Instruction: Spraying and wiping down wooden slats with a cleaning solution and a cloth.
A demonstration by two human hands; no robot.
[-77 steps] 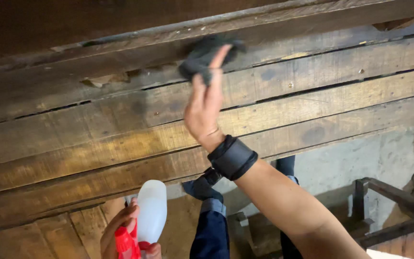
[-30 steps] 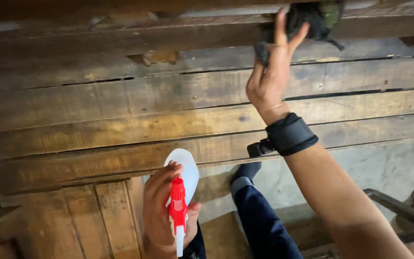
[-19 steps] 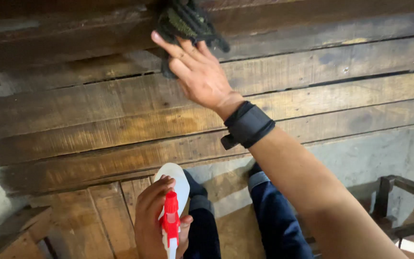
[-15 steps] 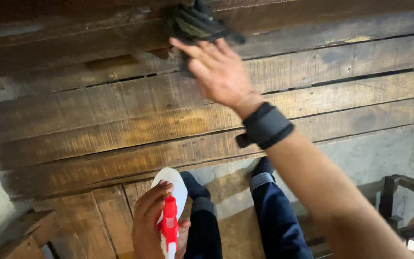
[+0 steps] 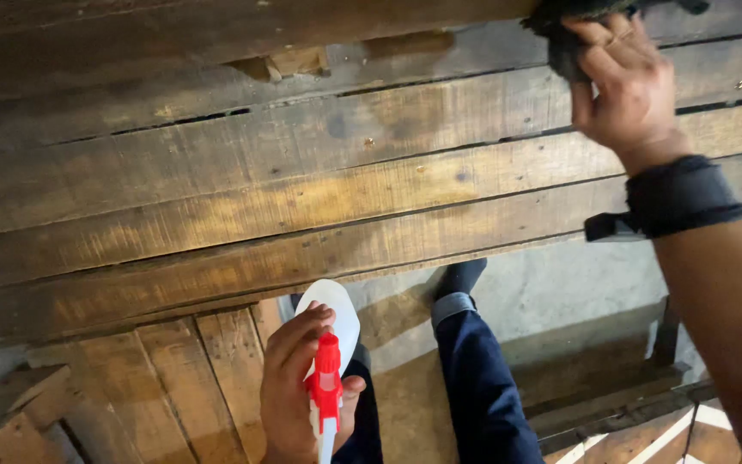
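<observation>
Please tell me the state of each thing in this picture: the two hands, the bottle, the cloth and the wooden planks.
Left hand: closed around the spray bottle, held low.
Spray bottle: white body, red trigger head, gripped, nozzle toward the camera.
Right hand: raised, pressing the cloth on the planks.
Cloth: dark, bunched under the fingers, partly out of view.
Planks: worn, with glossy patches; wet or not, cannot tell.
Wrist strap: black, fastened on the right wrist.
</observation>
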